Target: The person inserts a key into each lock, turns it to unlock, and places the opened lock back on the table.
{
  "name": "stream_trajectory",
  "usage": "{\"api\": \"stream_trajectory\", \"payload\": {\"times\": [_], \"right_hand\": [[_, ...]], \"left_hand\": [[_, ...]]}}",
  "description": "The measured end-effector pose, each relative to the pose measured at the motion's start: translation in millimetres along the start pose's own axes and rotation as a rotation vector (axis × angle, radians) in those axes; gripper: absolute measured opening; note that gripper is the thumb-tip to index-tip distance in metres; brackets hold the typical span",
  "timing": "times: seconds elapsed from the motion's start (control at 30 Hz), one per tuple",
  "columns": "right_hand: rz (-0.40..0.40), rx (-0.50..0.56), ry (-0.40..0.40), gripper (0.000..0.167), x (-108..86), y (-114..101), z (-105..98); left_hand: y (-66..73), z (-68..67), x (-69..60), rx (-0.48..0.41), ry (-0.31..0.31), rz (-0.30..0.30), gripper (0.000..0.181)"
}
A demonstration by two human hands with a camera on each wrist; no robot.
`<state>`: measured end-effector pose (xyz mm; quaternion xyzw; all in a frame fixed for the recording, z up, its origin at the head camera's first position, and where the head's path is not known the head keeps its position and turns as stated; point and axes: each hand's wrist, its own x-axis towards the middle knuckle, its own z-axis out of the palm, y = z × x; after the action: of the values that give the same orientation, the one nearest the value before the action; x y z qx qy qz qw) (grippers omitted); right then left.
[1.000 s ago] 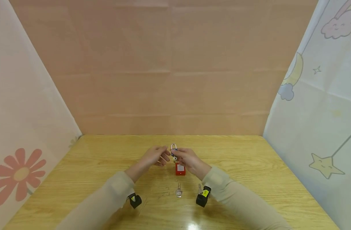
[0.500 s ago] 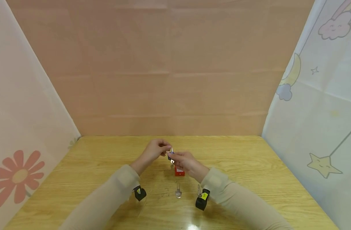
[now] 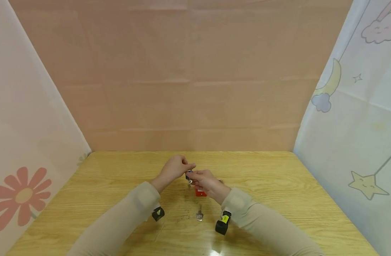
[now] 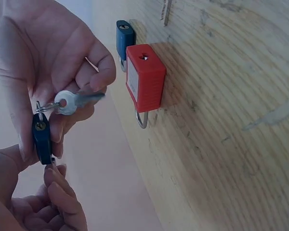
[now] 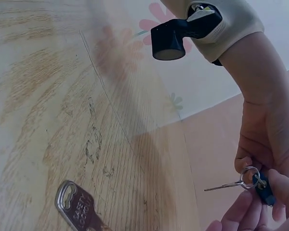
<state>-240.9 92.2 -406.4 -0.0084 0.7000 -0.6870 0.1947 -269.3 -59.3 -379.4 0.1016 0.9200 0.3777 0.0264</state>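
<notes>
My right hand [image 3: 209,183] pinches the body of a small blue padlock [image 4: 42,144] between thumb and fingers, above the table. A silver key [image 4: 70,102] dangles on a ring at the padlock's keyhole end; whether another key sits in the keyhole, I cannot tell. At the opposite end, my left hand [image 3: 172,169] pinches the shackle, which its fingers mostly hide. A red padlock [image 4: 147,77] with a white label lies on the table below the hands. Beside it is another blue padlock [image 4: 125,38], almost wholly hidden by my right hand in the head view.
On the wooden table [image 3: 118,170] lies a loose key [image 3: 199,215], nearer than the red padlock; a key [image 5: 79,204] marked "SAFETY LOCKOUT" shows in the right wrist view. An orange-brown backdrop [image 3: 189,71] stands behind, with printed white sheets at both sides.
My left hand has come from beside the padlock onto its shackle and now pinches it. The held blue padlock has shifted slightly left and lower, with its shackle now covered.
</notes>
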Motion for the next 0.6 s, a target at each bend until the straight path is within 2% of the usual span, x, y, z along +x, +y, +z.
{"api": "stream_trajectory", "payload": {"times": [0.2,0.3,0.43,0.6], "right_hand": [[-0.003,0.027,-0.008,0.030,-0.1,0.2,2.2],[-0.010,0.041,-0.025,0.031,-1.0,0.3,3.2],[-0.013,0.032,-0.018,0.030,-2.0,0.1,3.4],[-0.013,0.024,0.028,0.032,-1.7,-2.5,4.4]], "left_hand": [[6.6,-0.6,-0.9,0.061,0.001,0.029,0.015],[7.4,-0.7,-0.5,0.036,-0.007,0.048,0.012],[3.9,0.7,2.7,-0.122,-0.031,0.051,0.014],[-1.4,1.8,7.4,-0.420,-0.075,-0.005,0.021]]}}
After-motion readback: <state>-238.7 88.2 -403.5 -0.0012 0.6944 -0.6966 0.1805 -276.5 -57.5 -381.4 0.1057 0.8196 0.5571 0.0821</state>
